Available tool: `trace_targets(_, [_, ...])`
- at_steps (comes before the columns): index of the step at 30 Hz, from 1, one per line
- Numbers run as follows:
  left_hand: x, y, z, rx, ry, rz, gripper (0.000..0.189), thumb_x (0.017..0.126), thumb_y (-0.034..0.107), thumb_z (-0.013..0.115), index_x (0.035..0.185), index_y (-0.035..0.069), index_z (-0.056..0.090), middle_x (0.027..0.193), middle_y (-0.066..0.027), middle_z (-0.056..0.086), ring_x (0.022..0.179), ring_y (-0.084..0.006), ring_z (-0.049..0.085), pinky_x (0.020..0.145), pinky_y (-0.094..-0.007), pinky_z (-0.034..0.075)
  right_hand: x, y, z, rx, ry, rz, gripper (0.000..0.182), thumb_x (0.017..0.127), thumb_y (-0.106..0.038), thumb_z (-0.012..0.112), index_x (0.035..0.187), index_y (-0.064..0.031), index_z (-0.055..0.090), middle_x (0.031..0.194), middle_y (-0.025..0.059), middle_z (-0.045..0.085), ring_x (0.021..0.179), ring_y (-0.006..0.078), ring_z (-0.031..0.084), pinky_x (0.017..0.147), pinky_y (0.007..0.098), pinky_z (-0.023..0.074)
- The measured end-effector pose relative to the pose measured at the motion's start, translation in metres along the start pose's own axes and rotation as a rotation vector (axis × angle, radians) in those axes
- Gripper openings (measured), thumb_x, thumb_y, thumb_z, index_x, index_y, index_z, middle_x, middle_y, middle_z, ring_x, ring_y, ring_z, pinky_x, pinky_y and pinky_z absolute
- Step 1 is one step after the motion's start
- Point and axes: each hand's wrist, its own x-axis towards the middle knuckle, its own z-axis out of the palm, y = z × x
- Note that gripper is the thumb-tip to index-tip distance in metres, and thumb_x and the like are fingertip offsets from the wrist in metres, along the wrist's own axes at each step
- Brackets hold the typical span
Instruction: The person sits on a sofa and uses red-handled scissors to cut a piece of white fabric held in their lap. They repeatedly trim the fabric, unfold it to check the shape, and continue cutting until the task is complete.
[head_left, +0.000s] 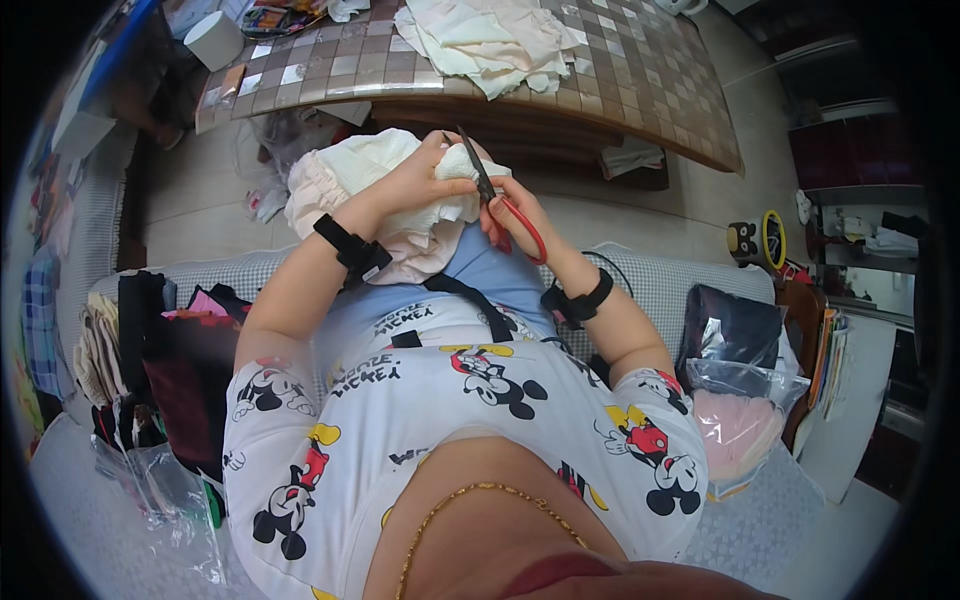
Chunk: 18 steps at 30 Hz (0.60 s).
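Cream, crinkled fabric (367, 161) with a ruffled edge lies bunched over my lap. My left hand (431, 176) grips a gathered part of it, thumb on the near side. In my right hand (517, 214) are red-handled scissors (484, 176), my fingers at the handles and the dark blades pointing away from me beside the gathered cloth. The blades look parted, one tip showing behind the cloth at my left fingers. More pale cloth pieces (491, 45) lie in a loose pile on the table across from me.
The tile-patterned table (337, 67) has a curved near edge beyond my knees. A white roll (214, 41) stands at its far left. Folded clothes (105, 349) lie on the sofa to my left, bagged pink cloth (735, 431) to my right. A clear plastic bag is under the table.
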Motion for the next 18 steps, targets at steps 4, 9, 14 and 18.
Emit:
trace_targets(4, [0.005, 0.013, -0.012, -0.037, -0.372, -0.253, 0.032, 0.088, 0.025, 0.069, 0.108, 0.002, 0.061, 0.096, -0.0046, 0.065, 0.090, -0.0132, 0.058, 0.083, -0.0300, 0.047, -0.001, 0.002, -0.016, -0.224, -0.139, 0.199, 0.046, 0.099, -0.045, 0.044, 0.106, -0.0017, 0.056, 0.071, 0.0014, 0.053, 0.057, 0.0090, 0.052, 0.051, 0.0211, 0.0420])
trace_targets(9, [0.005, 0.017, -0.010, 0.070, -0.483, -0.188, 0.029, 0.090, 0.026, 0.066, 0.106, 0.002, 0.062, 0.094, -0.0075, 0.067, 0.085, -0.0142, 0.058, 0.077, -0.0306, 0.048, -0.011, 0.011, -0.012, 0.007, -0.149, 0.110, 0.043, 0.100, -0.044, 0.044, 0.108, -0.0034, 0.058, 0.067, -0.0030, 0.050, 0.055, 0.0056, 0.049, 0.048, 0.0198, 0.0399])
trace_targets(14, [0.013, 0.014, -0.017, 0.269, -0.517, -0.153, 0.026, 0.091, 0.022, 0.063, 0.106, 0.002, 0.062, 0.094, -0.0109, 0.068, 0.082, -0.0185, 0.060, 0.077, -0.0319, 0.048, -0.009, 0.004, -0.010, -0.042, -0.134, 0.085, 0.048, 0.099, -0.048, 0.044, 0.108, -0.0037, 0.058, 0.066, -0.0037, 0.047, 0.053, 0.0048, 0.046, 0.048, 0.0197, 0.0385])
trace_targets(18, [0.015, 0.010, -0.019, 0.310, -0.514, -0.130, 0.023, 0.091, 0.018, 0.061, 0.107, 0.001, 0.061, 0.094, -0.0127, 0.068, 0.082, -0.0225, 0.061, 0.078, -0.0336, 0.048, -0.006, 0.010, -0.009, -0.055, -0.129, 0.052, 0.048, 0.098, -0.049, 0.044, 0.108, -0.0043, 0.059, 0.061, -0.0048, 0.044, 0.050, 0.0054, 0.043, 0.048, 0.0208, 0.0360])
